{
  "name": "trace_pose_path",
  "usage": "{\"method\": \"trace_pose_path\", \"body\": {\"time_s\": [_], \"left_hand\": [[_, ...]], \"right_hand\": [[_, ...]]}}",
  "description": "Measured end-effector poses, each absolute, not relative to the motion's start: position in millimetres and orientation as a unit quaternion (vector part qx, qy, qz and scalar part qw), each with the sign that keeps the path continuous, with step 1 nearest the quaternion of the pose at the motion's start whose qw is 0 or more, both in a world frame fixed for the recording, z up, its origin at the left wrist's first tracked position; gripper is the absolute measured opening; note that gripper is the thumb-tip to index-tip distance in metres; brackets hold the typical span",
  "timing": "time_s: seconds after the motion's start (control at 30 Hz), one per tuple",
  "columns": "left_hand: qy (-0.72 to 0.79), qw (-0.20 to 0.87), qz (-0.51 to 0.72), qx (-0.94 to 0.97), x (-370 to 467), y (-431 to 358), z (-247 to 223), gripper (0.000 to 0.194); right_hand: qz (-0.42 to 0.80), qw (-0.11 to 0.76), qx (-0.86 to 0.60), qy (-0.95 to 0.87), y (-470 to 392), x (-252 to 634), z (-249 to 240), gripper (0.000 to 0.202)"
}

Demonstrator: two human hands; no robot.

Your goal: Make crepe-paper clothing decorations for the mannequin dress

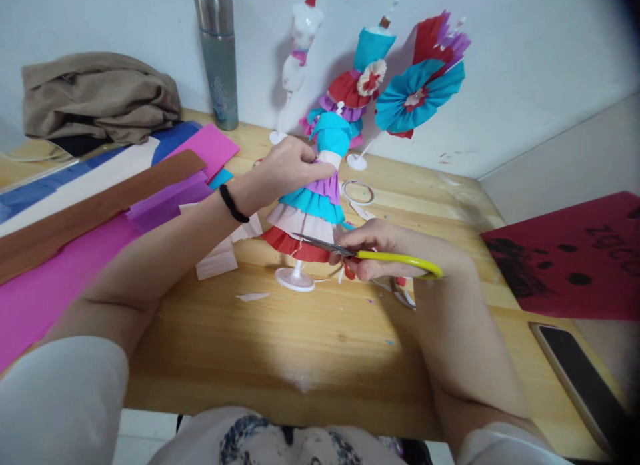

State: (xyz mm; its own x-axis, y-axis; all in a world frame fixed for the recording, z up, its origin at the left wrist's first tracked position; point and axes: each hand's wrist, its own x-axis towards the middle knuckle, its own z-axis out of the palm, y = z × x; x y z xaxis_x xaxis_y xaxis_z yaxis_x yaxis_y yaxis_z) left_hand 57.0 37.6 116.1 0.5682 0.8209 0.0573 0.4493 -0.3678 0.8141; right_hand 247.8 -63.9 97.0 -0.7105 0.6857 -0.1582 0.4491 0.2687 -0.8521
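Observation:
A small mannequin in a tiered paper dress (315, 202) of blue, purple, pale pink and red stands on a white round base (295, 279). My left hand (287, 164) pinches the dress at its pale waistband. In my right hand (383, 246) are scissors (400, 258) with yellow handles, their blades parted. One blade lies across the front of the pale pink ruffle, just above the red one; the other points down beside the skirt. Paper scraps (253, 296) lie around the base.
Behind stand a bare mannequin (304, 35), two dressed ones (374, 48) (420, 98) and a bottle (217, 65). Coloured paper sheets (100, 205) and a brown cloth (100, 95) lie left. A red sheet (575, 258) and a phone (580, 378) are right.

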Motion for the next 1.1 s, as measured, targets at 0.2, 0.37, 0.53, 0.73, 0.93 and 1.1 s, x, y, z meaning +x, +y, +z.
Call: {"method": "trace_pose_path", "body": {"time_s": [0.2, 0.37, 0.53, 0.73, 0.93, 1.1], "left_hand": [[0.397, 0.391, 0.236, 0.796, 56.6, 37.5, 116.0, 0.044], [0.388, 0.39, 0.235, 0.801, 56.4, 37.9, 115.9, 0.044], [0.397, 0.396, 0.23, 0.795, 55.9, 36.1, 118.2, 0.042], [0.394, 0.399, 0.237, 0.793, 56.9, 35.8, 117.5, 0.045], [0.371, 0.409, 0.252, 0.795, 57.2, 38.1, 114.8, 0.046], [0.367, 0.418, 0.249, 0.793, 56.6, 38.4, 114.2, 0.044]], "right_hand": [[0.479, 0.111, -0.378, -0.784, -64.4, 250.5, 94.1, 0.058], [0.474, 0.115, -0.376, -0.788, -63.4, 251.3, 93.1, 0.056], [0.474, 0.105, -0.388, -0.783, -64.1, 251.7, 94.5, 0.056], [0.502, 0.093, -0.4, -0.761, -65.4, 253.4, 93.1, 0.053], [0.493, 0.121, -0.374, -0.776, -65.0, 252.1, 94.7, 0.048], [0.478, 0.113, -0.376, -0.786, -64.0, 251.5, 94.6, 0.049]]}}
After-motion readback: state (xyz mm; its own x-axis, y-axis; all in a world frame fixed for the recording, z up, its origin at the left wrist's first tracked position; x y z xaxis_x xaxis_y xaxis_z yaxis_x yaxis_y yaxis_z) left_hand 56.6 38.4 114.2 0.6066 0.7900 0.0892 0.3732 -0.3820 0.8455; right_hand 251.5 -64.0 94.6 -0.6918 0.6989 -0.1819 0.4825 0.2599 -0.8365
